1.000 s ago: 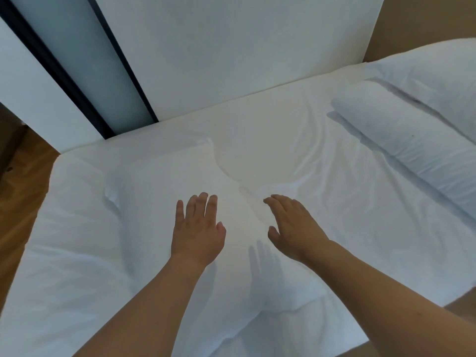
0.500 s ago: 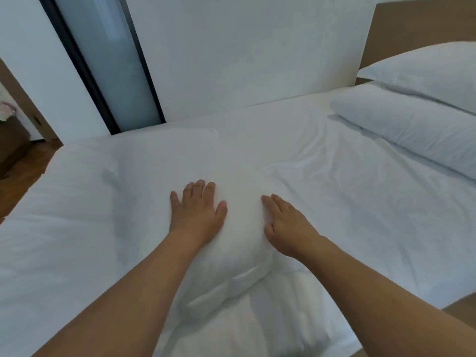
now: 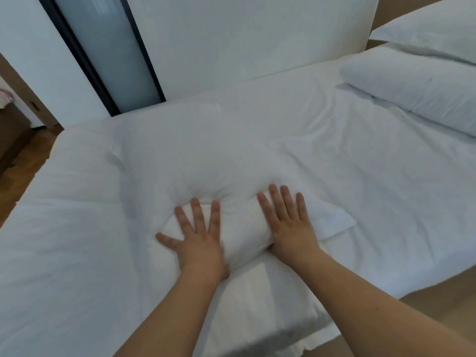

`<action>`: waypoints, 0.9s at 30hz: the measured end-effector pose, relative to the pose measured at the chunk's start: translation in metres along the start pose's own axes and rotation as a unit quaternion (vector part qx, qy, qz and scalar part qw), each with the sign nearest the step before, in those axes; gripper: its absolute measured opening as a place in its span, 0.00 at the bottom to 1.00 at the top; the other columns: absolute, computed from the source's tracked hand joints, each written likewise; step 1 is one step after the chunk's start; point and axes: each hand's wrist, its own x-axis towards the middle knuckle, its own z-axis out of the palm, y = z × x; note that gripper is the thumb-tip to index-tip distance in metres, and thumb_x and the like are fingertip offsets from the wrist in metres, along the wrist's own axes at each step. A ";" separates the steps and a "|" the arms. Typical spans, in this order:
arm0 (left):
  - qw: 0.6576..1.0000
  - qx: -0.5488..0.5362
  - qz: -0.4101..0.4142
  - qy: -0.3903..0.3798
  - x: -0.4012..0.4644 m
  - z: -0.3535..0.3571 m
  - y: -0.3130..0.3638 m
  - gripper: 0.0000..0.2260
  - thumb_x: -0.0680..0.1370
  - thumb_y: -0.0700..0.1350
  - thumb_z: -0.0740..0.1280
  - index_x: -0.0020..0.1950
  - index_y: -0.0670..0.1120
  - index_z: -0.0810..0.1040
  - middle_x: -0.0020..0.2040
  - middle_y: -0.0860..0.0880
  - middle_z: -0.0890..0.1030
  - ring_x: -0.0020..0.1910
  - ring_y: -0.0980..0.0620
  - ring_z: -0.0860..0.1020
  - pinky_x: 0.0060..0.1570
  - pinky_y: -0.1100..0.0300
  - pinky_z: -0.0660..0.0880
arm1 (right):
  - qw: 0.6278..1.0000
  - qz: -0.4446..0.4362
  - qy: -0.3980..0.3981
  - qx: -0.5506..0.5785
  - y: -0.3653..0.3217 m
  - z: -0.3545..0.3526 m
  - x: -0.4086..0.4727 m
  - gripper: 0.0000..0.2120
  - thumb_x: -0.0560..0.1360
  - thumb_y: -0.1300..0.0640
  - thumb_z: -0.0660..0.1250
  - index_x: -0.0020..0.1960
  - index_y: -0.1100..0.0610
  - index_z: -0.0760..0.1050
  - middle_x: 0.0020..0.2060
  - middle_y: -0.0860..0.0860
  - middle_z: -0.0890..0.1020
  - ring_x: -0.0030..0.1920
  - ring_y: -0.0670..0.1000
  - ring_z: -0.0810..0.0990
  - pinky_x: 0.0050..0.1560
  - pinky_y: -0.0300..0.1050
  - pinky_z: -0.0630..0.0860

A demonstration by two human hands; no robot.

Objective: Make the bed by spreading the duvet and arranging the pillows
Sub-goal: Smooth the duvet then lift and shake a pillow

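A white pillow (image 3: 195,161) lies across the middle of the bed, on the white sheet (image 3: 373,191). My left hand (image 3: 198,238) presses flat on its near edge with fingers spread. My right hand (image 3: 288,222) presses flat beside it, fingers apart, denting the pillow. Neither hand grips anything. Two more white pillows lie at the head end on the right: a lower pillow (image 3: 417,86) and an upper pillow (image 3: 432,34) stacked behind it. White bedding (image 3: 56,253) covers the left part of the bed.
A white wall (image 3: 244,34) runs along the far side of the bed. A dark-framed glass door (image 3: 108,55) stands at the back left. Wooden floor (image 3: 18,173) shows at the left. A brown headboard (image 3: 401,11) is at the top right.
Both hands have come down and toward me on the pillow, from hovering above it to pressing into its near edge. The camera has shifted, showing more of the door.
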 end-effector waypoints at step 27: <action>0.995 -0.042 0.017 0.092 0.075 0.041 0.021 0.28 0.59 0.40 0.77 0.59 0.43 0.80 0.54 0.36 0.81 0.44 0.30 0.78 0.40 0.40 0.77 | 0.998 0.021 0.055 0.004 0.004 0.052 0.059 0.14 0.61 0.50 0.70 0.43 0.54 0.72 0.37 0.53 0.75 0.37 0.58 0.74 0.39 0.50 0.69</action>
